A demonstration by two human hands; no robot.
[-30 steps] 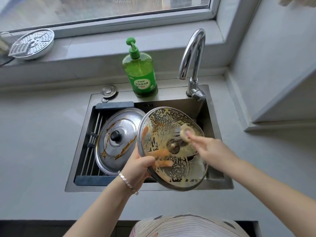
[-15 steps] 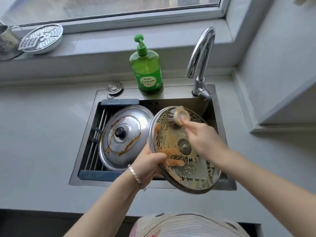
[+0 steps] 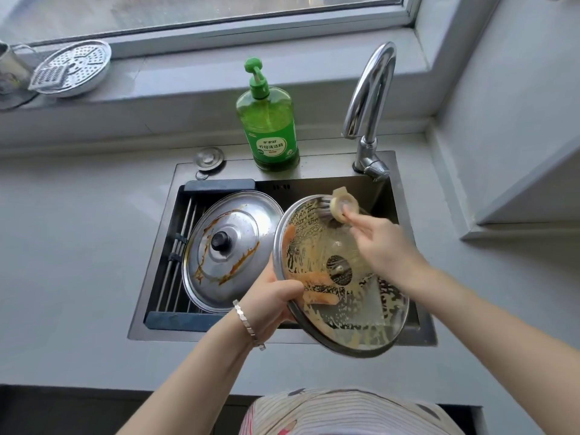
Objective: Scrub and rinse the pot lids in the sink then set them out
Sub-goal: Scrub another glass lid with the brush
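A glass pot lid with a steel rim is tilted over the right half of the sink, its underside streaked with yellowish suds. My left hand grips its left edge, fingers showing through the glass. My right hand holds a round scrub brush with dark bristles against the lid's far rim. A steel lid with a black knob and brown sauce stains lies on the rack in the sink's left half.
A green dish soap pump bottle stands behind the sink, with a chrome faucet to its right, not running. A sink plug lies at the back left. On the window sill, a perforated steamer plate and a metal cup.
My right hand has moved the brush from the lid's centre up to its far rim. The lid stays tilted in my left hand; the view has shifted slightly.
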